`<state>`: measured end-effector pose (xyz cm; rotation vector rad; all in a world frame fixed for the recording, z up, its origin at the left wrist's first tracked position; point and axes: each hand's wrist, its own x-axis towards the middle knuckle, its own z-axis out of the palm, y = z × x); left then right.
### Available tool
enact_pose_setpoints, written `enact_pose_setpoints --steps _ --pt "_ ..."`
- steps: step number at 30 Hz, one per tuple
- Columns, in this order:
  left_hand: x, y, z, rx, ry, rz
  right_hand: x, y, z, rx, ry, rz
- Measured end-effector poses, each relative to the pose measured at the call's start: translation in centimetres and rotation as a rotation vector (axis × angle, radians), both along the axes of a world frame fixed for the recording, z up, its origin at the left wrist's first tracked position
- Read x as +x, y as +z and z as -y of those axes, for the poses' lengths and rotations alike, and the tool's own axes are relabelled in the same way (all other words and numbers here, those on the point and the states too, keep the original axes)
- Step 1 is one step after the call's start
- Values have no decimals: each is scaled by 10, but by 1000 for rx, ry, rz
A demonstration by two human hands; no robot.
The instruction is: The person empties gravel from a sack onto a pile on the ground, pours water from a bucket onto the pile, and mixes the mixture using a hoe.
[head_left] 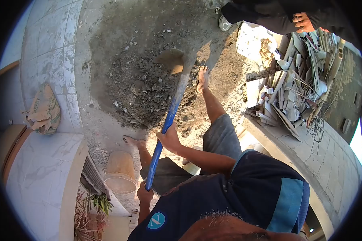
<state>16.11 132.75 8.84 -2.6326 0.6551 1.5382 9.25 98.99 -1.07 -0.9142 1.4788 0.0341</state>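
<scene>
My hoe (172,105) slants over the mound of dark, stony mix (142,94), its broad blade at the mound's right side; whether it touches, I can't tell. My right hand (169,138) has its fingers wrapped around the blue part of the handle, and my left hand (145,193) grips near the butt end. My bare feet stand apart, one beside the blade, the other near the mound's lower edge. A bucket (120,170) sits to my left, a sack (45,109) beyond it. Scrap boards (283,86) are heaped to the right, near another person's hand (303,22).
</scene>
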Motion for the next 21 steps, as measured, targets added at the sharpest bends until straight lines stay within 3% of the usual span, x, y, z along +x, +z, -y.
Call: enact_pose_setpoints --steps 1,2,3,5,6,8,9,10,11,13,14,18,21 --pt "-2 -36 24 -93 30 -11 9 -7 39 -90 141 -131" --pt "-11 -76 55 -100 26 55 15 -26 80 -88 39 -47" --pt "-13 -102 116 -236 63 41 21 -58 124 -230 95 -72" --pt "-32 -181 207 -252 114 -19 40 -110 226 -358 154 -172" --pt "-35 -193 270 -240 123 -54 48 -147 274 -628 300 -369" --pt "-36 -190 366 -275 213 -194 69 -177 359 -584 284 -383" --pt "-31 -176 396 -292 226 -205 79 -160 377 -487 316 -329" --pt "-26 -168 407 -309 234 -213 78 -178 382 -544 602 -394" --pt "-21 -171 392 -302 238 -231 84 -191 383 -591 894 -444" --pt "-2 -161 346 -280 234 -267 86 -211 342 -547 806 -463" --pt "10 -154 315 -246 255 -334 96 -198 304 -472 423 -437" --pt "35 -78 219 -68 91 -251 81 -179 178 -348 345 -442" --pt "48 -30 140 -40 41 -195 69 -123 88 -256 179 -392"
